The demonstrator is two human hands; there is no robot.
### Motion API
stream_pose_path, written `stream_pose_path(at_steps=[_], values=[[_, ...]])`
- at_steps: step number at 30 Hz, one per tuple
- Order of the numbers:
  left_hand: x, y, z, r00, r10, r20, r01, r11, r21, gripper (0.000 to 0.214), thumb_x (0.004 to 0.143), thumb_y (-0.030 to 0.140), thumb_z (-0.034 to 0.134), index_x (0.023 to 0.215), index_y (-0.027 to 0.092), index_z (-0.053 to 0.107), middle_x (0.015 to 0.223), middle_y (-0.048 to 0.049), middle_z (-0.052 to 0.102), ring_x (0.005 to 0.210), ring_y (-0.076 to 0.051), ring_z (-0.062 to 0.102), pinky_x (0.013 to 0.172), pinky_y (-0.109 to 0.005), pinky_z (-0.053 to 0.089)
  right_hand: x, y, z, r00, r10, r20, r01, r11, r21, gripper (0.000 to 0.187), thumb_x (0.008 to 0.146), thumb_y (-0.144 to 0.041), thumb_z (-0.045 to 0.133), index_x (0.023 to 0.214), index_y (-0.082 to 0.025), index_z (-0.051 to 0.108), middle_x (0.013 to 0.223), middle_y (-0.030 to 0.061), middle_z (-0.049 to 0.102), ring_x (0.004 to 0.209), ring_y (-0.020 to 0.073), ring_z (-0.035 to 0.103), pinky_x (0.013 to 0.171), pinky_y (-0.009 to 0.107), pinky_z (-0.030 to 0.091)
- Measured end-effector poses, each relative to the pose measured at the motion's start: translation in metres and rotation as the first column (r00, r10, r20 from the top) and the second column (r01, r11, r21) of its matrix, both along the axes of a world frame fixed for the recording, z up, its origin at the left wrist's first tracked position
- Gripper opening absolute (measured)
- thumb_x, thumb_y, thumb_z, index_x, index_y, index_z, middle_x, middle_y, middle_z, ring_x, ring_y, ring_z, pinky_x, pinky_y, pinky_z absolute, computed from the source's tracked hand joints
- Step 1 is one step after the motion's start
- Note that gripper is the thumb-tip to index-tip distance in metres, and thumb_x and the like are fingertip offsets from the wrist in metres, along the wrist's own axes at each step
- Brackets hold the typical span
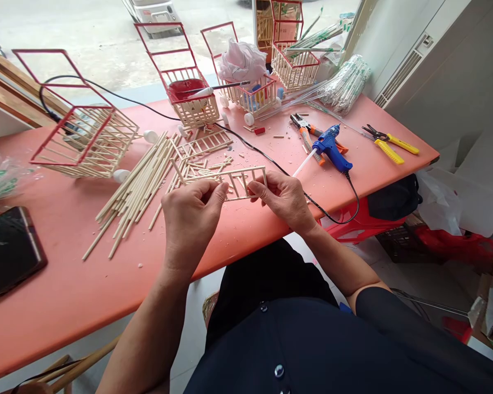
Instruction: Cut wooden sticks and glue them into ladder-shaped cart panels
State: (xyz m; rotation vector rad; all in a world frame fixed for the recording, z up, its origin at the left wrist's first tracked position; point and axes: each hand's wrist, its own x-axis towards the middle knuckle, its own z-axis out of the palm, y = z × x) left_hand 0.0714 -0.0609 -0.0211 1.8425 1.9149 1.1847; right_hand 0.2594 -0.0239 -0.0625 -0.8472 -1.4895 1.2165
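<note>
Both my hands hold a small ladder-like panel of glued wooden sticks [239, 181] just above the front edge of the orange table [66, 284]. My left hand [191, 216] pinches its left end with closed fingers. My right hand [283, 200] grips its right end, fingers curled round the sticks. A loose pile of long wooden sticks [137, 189] lies left of the panel. A blue glue gun [331, 148] rests to the right, its nozzle pointing toward my right hand.
Several stick-built carts with red frames [84, 137] [189, 98] [250, 90] stand at the back. Pliers [306, 131] and yellow-handled cutters [388, 145] lie at right. A black cable [254, 148] crosses the table. A dark phone [8, 249] lies at left. Wrapped stick bundles [347, 82] sit at the far right.
</note>
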Motion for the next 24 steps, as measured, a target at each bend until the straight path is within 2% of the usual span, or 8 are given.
stream_pose_path(at_steps=[21, 24], values=[[-0.0036, 0.0, -0.002, 0.999, -0.014, 0.048, 0.015, 1.0, -0.016, 0.029, 0.088, 0.039, 0.069, 0.064, 0.023, 0.067, 0.052, 0.0036, 0.053, 0.054, -0.014, 0.047, 0.061, -0.033, 0.038, 0.0001, 0.0009, 0.0014, 1.0, 0.017, -0.008, -0.017, 0.999, -0.033, 0.058, 0.088, -0.075, 0.084, 0.086, -0.018, 0.075, 0.082, 0.0018, 0.076, 0.073, 0.0141, 0.072, 0.067, 0.026, 0.057], [-0.0064, -0.0042, 0.0011, 0.999, -0.014, 0.048, 0.014, 1.0, -0.009, 0.026, 0.09, 0.04, 0.073, 0.069, 0.024, 0.072, 0.053, 0.0039, 0.054, 0.054, -0.015, 0.046, 0.06, -0.034, 0.038, 0.0007, 0.0011, 0.0019, 1.0, 0.008, -0.012, -0.009, 0.999, -0.04, 0.057, 0.088, -0.075, 0.084, 0.085, -0.018, 0.074, 0.082, 0.002, 0.076, 0.072, 0.0141, 0.072, 0.065, 0.025, 0.056]])
